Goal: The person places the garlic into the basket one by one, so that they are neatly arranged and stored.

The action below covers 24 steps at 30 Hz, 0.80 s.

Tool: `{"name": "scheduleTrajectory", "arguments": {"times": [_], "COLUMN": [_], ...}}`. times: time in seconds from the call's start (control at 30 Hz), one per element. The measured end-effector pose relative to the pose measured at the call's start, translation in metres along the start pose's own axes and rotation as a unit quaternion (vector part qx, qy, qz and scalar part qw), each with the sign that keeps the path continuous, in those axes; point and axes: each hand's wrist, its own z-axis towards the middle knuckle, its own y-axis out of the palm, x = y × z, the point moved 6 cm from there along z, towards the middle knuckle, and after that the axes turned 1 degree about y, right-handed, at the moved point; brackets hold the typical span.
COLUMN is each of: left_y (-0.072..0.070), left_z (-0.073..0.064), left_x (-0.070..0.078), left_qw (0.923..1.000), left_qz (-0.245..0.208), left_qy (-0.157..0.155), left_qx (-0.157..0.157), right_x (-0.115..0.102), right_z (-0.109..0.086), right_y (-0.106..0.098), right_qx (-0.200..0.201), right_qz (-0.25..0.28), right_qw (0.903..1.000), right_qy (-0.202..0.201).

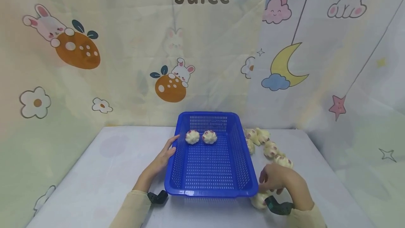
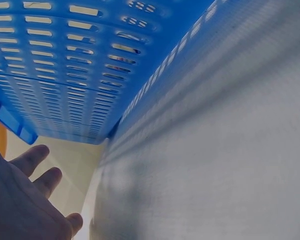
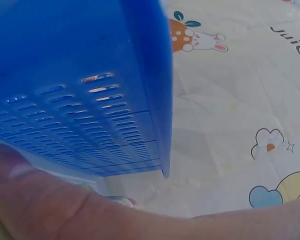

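Observation:
A blue perforated plastic basket stands mid-table, with two garlic bulbs side by side near its far end. My left hand is at the basket's left side, fingertips right at the rim; the left wrist view shows its fingers extended beside the slotted wall. By the near right corner of the basket, my right hand reaches down with bent fingers, just above a whitish garlic bulb. Its thumb shows close under the basket wall. I cannot tell whether the right fingers hold a bulb.
Several more garlic bulbs lie on the white table along the basket's right side. A printed cloth hangs behind and on both sides of the table. Dark wrist straps are on both arms.

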Motion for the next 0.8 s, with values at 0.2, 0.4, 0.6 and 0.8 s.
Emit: {"name": "scheduleTrajectory", "arguments": {"times": [0.2,0.4,0.6,0.8], "left_y": [-0.0015,-0.0031,-0.0030,0.0001], "left_z": [0.0003,0.0008,-0.0016,-0.0051], "left_x": [-0.0035,-0.0008,0.0011,0.0012], "left_qw": [0.9999,0.9996,0.9998,0.9993], "left_qz": [0.013,0.025,0.013,0.013], "left_qy": [0.004,0.003,-0.009,-0.030], "left_qx": [0.005,0.012,0.013,0.017], "right_x": [0.0019,0.0050,0.0058,0.0086], "right_z": [-0.0002,-0.0013,-0.0020,-0.0078], "right_y": [0.0003,-0.0026,-0.0018,0.0007], "right_qx": [-0.011,-0.005,-0.015,-0.021], "right_qz": [0.001,0.009,0.021,0.056], "right_qw": [0.9999,0.9999,0.9996,0.9967], "right_qy": [0.007,0.010,-0.009,-0.054]}}
